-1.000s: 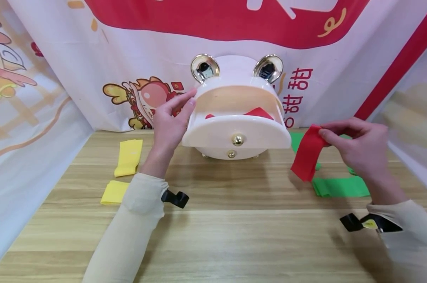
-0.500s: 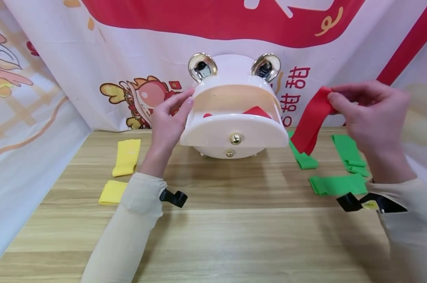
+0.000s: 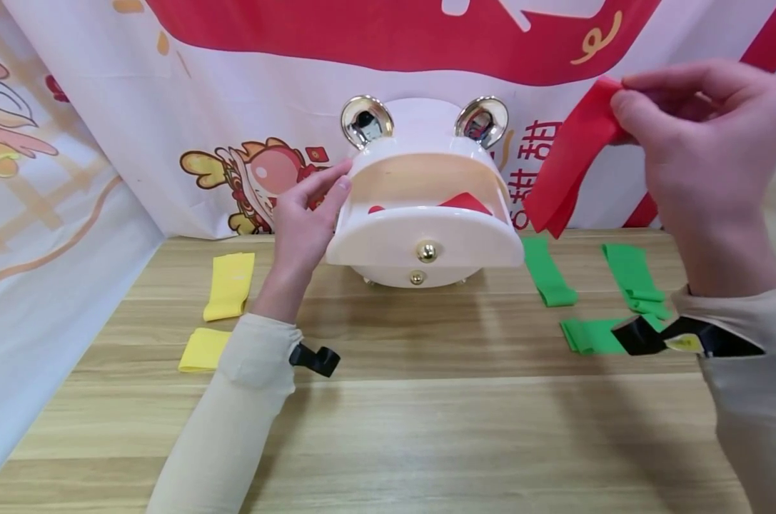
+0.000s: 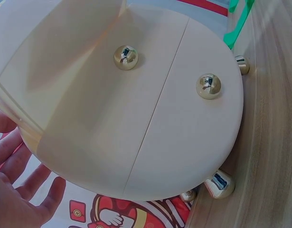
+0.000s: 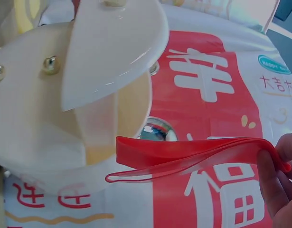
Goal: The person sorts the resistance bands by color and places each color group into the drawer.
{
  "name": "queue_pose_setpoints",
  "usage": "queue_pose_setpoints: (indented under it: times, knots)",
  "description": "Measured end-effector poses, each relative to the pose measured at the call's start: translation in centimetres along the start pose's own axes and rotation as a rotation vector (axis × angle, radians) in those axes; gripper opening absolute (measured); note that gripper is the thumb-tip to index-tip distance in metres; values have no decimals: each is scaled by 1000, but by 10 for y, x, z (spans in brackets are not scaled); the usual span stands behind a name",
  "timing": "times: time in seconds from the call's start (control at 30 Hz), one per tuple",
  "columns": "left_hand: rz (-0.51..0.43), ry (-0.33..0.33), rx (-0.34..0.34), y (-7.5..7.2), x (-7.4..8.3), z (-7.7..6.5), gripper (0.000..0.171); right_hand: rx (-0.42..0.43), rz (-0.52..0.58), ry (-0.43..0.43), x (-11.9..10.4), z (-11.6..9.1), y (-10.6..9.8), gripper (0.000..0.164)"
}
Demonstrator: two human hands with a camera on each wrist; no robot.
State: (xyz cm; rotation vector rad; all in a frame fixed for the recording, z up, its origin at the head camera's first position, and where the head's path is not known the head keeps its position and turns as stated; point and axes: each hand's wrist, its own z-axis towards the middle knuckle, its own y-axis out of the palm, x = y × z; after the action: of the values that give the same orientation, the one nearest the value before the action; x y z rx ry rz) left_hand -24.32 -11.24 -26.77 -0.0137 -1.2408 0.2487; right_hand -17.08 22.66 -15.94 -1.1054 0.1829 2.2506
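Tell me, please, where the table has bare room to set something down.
The widest bare patch of the table spans the front between the left sleeve and right sleeve, running back to the white box. More lies in front of the two yellow strips. Right of the box, three green strips make it crowded.

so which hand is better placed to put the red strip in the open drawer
Probably the right hand: it pinches the red strip; the left hand, beside the drawer, holds no strip.
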Motion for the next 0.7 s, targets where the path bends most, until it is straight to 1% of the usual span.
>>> queue_pose_setpoints:
  times: [0.1, 0.3, 0.4, 0.57, 0.63, 0.7]
  knots:
    - [7, -8, -3, 0, 1, -1, 33, -4, 18, -32, -9, 4, 3, 31]
    - [4, -11, -11, -1, 1, -1, 34, -22, 34, -132, -25, 4, 15, 26]
    - [9, -10, -15, -1, 1, -1, 35, -48, 48, -148, -30, 2, 23, 24]
    - [20, -11, -18, -1, 1, -1, 36, -52, 76, -184, -29, -1, 37, 23]
    - [23, -15, -19, -1, 1, -1, 36, -43, 79, -181, -27, -2, 42, 24]
    - [22, -15, -20, -1, 1, -1, 36, -36, 65, -161, -24, -3, 46, 25]
